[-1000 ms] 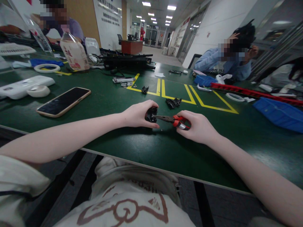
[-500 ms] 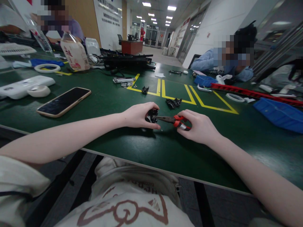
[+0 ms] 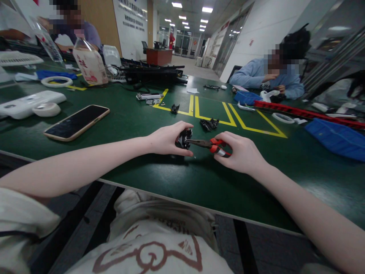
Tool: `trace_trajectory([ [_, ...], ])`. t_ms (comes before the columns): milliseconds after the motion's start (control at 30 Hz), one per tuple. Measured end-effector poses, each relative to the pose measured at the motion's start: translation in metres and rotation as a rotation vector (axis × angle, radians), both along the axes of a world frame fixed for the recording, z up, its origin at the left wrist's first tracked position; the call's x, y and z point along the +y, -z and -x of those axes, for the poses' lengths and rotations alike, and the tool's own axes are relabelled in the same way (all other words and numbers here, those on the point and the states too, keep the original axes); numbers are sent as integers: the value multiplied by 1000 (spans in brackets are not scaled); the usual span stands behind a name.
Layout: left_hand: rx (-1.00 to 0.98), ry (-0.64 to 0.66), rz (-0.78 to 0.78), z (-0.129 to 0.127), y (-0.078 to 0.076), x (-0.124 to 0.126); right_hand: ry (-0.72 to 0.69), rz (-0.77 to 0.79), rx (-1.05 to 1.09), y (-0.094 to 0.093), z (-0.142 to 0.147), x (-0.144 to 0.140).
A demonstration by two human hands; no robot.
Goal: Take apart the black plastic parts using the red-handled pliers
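My left hand (image 3: 168, 140) is closed around a small black mechanical part (image 3: 184, 139), with the thumb on its near side and the fingers on its far side. My right hand (image 3: 241, 152) grips red-and-black needle-nose pliers (image 3: 215, 146) by the handles. The pliers point left, and their narrow tip meets the right side of the black part; whether the jaws hold anything is too small to tell. Just beyond the pliers lies a jagged black plastic piece (image 3: 209, 124). A smaller black piece (image 3: 175, 109) sits farther off, inside the yellow tape marking.
A phone (image 3: 76, 122) and a white device (image 3: 34, 103) lie to the left. Metal pieces (image 3: 149, 98) rest beyond my left hand. Farther back stand a large bottle (image 3: 89, 62) and a black pile (image 3: 154, 74). To the right are blue trays (image 3: 336, 139), a red strip (image 3: 308, 113) and a seated person (image 3: 253, 74).
My left hand's fingers have shifted slightly up and opened a little wider around the black part. The pliers have moved very slightly right. Across the table, the seated person's hands have moved.
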State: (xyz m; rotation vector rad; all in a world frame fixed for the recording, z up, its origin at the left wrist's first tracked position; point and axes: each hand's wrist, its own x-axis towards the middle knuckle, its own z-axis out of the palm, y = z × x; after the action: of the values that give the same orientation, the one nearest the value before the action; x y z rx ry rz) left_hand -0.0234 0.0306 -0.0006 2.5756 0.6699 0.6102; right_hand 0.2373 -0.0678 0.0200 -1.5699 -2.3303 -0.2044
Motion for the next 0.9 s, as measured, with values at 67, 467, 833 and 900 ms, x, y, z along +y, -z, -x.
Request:
trace_trajectory([
  [67, 3, 8, -12, 0, 0, 1, 2, 2, -3, 0, 0, 0],
  [467, -74, 16, -9, -2, 3, 3, 5, 110, 82, 1, 0, 2],
  [833, -30, 26, 61, -1, -1, 1, -20, 5, -24, -1, 1, -1],
  [900, -34, 27, 60, -1, 0, 1, -10, 14, -31, -2, 1, -1],
])
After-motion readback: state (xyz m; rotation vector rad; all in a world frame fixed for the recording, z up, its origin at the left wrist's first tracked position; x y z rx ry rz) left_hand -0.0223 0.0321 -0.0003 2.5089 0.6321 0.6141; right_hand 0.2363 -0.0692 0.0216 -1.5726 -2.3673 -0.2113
